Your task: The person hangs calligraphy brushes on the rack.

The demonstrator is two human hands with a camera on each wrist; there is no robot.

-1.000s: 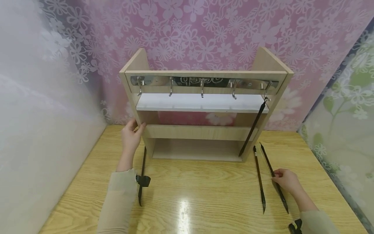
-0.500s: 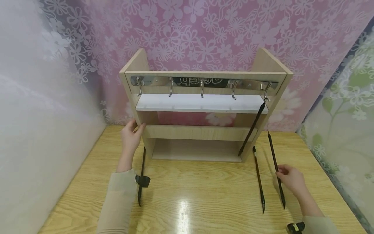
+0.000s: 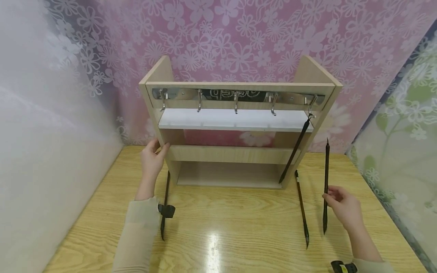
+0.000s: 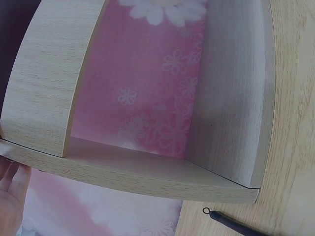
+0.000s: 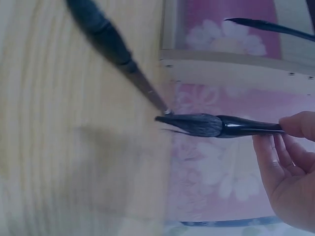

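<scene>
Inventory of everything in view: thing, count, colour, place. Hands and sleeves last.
Table: 1, yellow wood grain, underneath
Wooden rack: 1, pale wood, centre back of table
White shelf: 1, white, inside rack
Hooks: 5, silver, rack's front top board
Hanging brush: 1, dark, rightmost hook
Held brush: 1, dark, right of rack
Brown brush: 1, brown and black, table right
Left brush: 1, dark, table left
Floral backdrop: 1, pink, behind rack
Wrist cameras: 2, black, wrists
Sleeves: 2, beige, forearms
Left hand: 1, bare, gripping rack's left side
Right hand: 1, bare, pinching held brush
</scene>
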